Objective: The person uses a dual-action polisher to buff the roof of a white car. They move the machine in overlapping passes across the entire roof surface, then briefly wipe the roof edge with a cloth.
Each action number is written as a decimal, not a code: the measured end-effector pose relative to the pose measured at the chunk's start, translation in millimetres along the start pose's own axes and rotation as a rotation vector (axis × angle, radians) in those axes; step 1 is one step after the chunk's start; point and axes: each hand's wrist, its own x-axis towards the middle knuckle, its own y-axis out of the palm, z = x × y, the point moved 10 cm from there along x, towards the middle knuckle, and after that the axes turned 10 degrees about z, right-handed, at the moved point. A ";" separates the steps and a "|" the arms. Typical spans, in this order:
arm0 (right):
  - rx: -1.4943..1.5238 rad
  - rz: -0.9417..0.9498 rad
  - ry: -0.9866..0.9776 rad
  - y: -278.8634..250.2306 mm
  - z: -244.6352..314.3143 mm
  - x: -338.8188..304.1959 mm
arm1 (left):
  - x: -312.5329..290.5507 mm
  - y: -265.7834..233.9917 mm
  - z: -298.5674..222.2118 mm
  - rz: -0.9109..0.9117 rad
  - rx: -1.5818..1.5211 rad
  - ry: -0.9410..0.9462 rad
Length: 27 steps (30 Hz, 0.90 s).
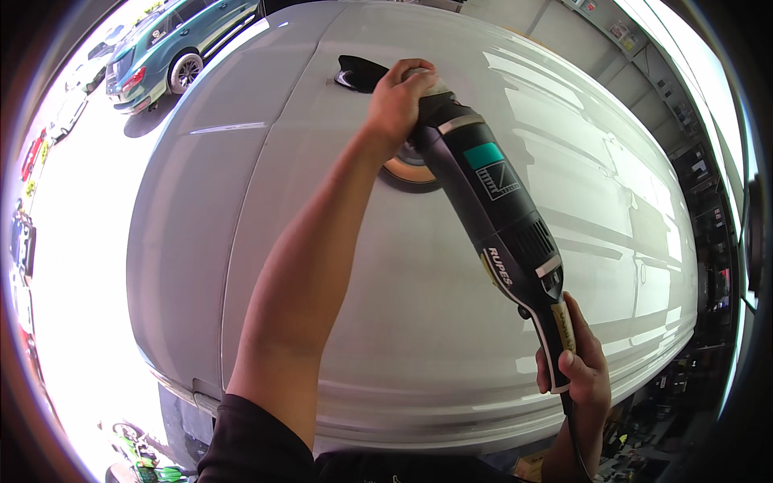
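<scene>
A black electric car polisher (491, 193) slants across the white roof of a vehicle (354, 290). My left hand (400, 101) is closed over the polisher's head at the far end. My right hand (581, 354) wraps round the rear handle, where a black power cord (572, 427) leaves it. Beneath the head, part of the round orange polishing pad (409, 171) shows at the roof; whether it presses on the paint I cannot tell. A black fin-shaped antenna (359, 74) stands on the roof just beyond my left hand.
A seam (241, 217) runs along the roof's left side. Outside in bright light stands a teal car (173, 50) at the far left, and a green bike-like machine (143, 451) is at the lower left. Dark shelving with small items (713, 217) lines the right side.
</scene>
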 end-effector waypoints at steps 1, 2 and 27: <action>0.023 0.069 -0.001 11.4 -0.6 3.5 | -17.9 -19.2 -13.8 -0.055 0.021 0.025; 0.021 0.134 0.027 20.7 -4.6 6.2 | -35.4 -44.2 -24.1 -0.079 0.100 0.036; -0.274 0.412 0.082 89.0 22.3 113.0 | -94.8 -198.9 -105.5 -0.326 0.041 0.188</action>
